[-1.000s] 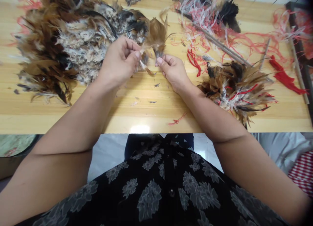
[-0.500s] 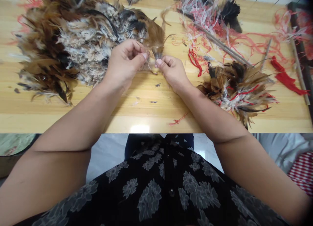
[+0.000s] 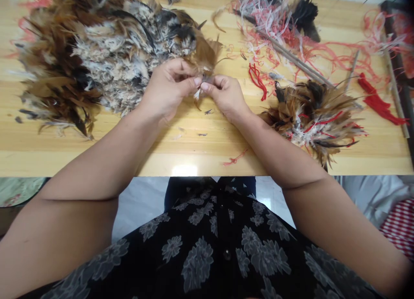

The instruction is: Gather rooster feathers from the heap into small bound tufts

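Note:
My left hand [image 3: 166,89] and my right hand [image 3: 226,94] meet thumb to thumb above the wooden table [image 3: 200,148]. Both pinch the quill ends of a small bunch of brown feathers [image 3: 205,55], which fans away from me. A pale feather tip hangs just below the two thumbs. To the left of my left hand lies a big heap of brown, white and black feathers [image 3: 90,53].
A smaller feather bundle tied with red string [image 3: 313,113] lies right of my right forearm. Red and white string scraps [image 3: 278,23], thin sticks [image 3: 294,59] and a red tassel [image 3: 375,100] litter the far right. Small feather bits dot the table near its front edge.
Both hands have drawn closer together until the thumbs touch. The brown bunch has come down lower toward the heap, and my left hand has shifted slightly right.

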Tool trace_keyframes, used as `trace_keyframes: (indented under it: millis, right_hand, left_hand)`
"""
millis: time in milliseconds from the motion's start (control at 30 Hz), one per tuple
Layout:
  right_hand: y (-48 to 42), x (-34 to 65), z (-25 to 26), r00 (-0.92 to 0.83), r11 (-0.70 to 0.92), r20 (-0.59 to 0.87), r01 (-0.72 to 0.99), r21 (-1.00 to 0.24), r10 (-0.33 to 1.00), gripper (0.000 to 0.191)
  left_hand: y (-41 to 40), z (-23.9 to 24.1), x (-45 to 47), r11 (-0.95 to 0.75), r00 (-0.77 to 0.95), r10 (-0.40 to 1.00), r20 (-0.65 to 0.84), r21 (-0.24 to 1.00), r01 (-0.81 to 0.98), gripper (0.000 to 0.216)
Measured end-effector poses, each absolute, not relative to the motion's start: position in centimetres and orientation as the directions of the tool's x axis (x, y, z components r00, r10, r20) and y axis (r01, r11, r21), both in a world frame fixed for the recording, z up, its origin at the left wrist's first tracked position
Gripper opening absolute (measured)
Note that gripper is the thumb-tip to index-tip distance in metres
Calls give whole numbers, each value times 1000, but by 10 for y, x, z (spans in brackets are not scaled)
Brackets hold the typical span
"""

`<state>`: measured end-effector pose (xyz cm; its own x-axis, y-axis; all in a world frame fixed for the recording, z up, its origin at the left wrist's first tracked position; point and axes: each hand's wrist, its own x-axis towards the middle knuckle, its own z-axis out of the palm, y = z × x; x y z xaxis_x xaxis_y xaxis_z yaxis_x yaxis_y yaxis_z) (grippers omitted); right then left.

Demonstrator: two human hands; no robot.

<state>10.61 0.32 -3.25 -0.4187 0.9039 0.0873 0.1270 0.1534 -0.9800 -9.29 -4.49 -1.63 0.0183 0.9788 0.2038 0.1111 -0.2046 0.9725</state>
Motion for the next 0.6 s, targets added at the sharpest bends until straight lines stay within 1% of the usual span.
trace_keyframes:
  millis: [133, 267, 400, 500, 600]
  right_hand:
    - [6, 106, -39, -421, 183, 108, 142, -973, 900, 63]
    - [8, 106, -40, -398, 210, 148, 116, -971, 905, 53]
    - [9, 107, -39, -366, 181, 137, 88, -980, 921, 51]
    - [10, 108, -39, -349, 173, 123, 114, -978, 929, 49]
    - [11, 110, -41, -334, 192, 132, 154, -969, 933, 48]
  left_hand:
    - [-43, -17, -92, -200, 16, 980, 200, 970, 137, 76]
    - [-39, -27, -93, -239, 6, 971, 240, 967, 91, 76]
    - [-43, -31, -91, -179, 96, 981, 168, 976, 120, 77]
    - [-49, -28, -93, -154, 148, 980, 131, 975, 158, 67]
    - [-50, -23, -100, -176, 115, 982, 153, 959, 221, 53]
